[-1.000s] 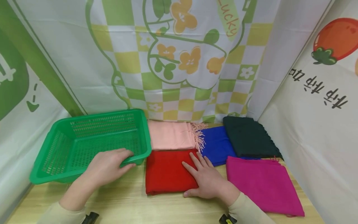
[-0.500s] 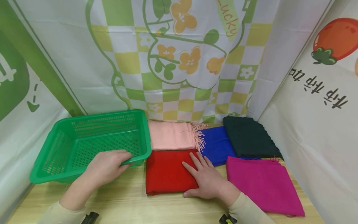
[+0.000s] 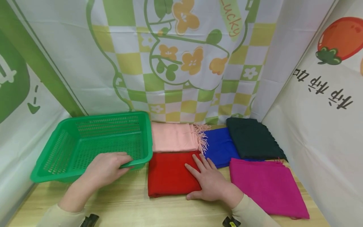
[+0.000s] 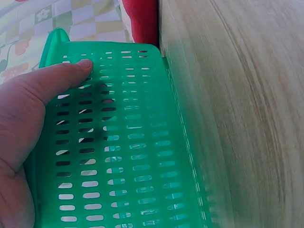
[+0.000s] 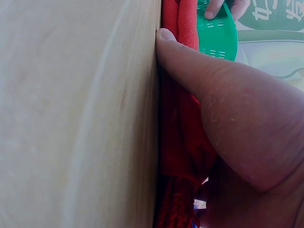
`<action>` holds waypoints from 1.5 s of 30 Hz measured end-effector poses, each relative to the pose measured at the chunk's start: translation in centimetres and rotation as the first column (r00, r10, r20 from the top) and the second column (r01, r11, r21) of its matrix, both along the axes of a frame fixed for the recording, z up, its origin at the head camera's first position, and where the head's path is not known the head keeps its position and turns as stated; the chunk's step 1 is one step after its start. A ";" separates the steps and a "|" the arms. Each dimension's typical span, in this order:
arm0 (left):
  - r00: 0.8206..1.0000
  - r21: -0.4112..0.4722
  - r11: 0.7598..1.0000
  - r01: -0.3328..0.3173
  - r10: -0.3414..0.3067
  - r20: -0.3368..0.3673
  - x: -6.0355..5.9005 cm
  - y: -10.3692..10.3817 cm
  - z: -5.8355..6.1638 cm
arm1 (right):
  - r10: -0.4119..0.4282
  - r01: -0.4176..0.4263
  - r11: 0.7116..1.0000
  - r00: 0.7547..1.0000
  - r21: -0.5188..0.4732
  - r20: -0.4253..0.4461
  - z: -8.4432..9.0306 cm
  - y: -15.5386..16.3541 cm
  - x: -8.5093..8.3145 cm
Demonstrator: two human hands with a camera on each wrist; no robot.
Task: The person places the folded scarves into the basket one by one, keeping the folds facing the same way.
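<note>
Green basket against red scarf, left hand gripping its near rim, right hand flat, fingers spread, on scarf's right edge

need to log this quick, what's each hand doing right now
Left hand: grips the near rim of the green basket.
Right hand: open, fingers flat on the folded red cloth.
</note>
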State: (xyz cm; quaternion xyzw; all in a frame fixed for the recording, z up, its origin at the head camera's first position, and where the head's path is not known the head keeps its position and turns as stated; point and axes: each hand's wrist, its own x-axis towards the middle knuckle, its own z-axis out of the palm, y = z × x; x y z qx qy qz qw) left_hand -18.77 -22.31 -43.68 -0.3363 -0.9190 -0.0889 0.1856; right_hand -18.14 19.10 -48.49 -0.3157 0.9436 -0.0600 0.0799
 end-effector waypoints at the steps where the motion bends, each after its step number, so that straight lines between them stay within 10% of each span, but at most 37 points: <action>1: 1.000 0.001 1.000 0.000 0.000 0.002 0.0 -0.1 0.0 | 0.000 0.000 1.000 1.000 0.002 -0.001 0.0 0.0 0.0; 45: 0.993 0.084 0.989 0.118 -0.117 -0.008 0.0 -2.9 -0.2 | -0.004 0.004 1.000 1.000 0.017 0.007 0.2 -0.1 0.1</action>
